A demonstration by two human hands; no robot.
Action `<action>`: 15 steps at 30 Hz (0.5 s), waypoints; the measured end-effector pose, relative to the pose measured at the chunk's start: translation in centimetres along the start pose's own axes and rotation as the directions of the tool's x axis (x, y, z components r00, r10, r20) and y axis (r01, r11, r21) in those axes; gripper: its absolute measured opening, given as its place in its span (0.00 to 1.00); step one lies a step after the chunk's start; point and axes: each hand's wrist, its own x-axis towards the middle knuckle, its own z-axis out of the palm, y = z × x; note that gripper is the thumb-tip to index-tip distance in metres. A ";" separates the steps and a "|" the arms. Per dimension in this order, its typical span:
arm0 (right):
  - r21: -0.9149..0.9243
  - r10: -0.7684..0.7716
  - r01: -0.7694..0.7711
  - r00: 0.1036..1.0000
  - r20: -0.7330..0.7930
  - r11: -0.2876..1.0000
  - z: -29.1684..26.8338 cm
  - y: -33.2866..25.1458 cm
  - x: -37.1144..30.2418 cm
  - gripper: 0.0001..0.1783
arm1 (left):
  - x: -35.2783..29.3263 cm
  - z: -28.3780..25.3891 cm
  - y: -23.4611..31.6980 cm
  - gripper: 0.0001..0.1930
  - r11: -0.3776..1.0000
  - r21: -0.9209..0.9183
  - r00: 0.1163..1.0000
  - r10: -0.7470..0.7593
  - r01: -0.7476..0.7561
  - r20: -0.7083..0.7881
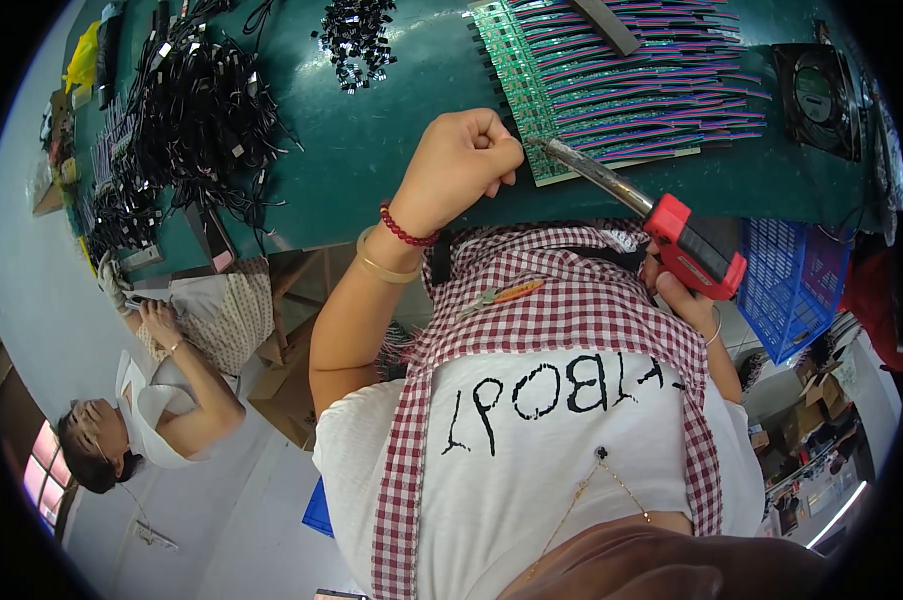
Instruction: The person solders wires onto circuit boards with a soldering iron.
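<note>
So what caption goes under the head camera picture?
The right grip holds a red soldering tool, its metal tip near the left grip and green circuit boards.

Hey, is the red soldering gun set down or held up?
Held up: the right hand grips the red soldering gun, its metal barrel pointing toward the green circuit boards.

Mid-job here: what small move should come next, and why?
Probably ease the left hand slightly away from the tip of the red-and-black, metal-barrelled soldering iron in the right hand. The left looks curled close beside that tip, at the left edge of the green circuit-board panel. Whether it pinches anything is hidden.
</note>
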 end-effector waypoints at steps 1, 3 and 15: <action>0.005 0.009 -0.008 1.000 -0.008 1.000 0.1 0.0 0.0 0.25 | 0.0 0.0 0.0 0.05 1.000 -0.005 1.000 0.003 -0.003 -0.001; 0.011 0.017 -0.017 1.000 -0.016 1.000 0.2 -0.1 0.0 0.25 | 0.0 0.0 0.0 0.05 1.000 0.001 1.000 0.003 -0.003 -0.004; 0.019 -0.005 0.005 1.000 0.004 1.000 -0.1 0.3 -0.4 0.25 | 0.0 0.1 -0.1 0.05 1.000 0.016 1.000 0.010 -0.010 -0.020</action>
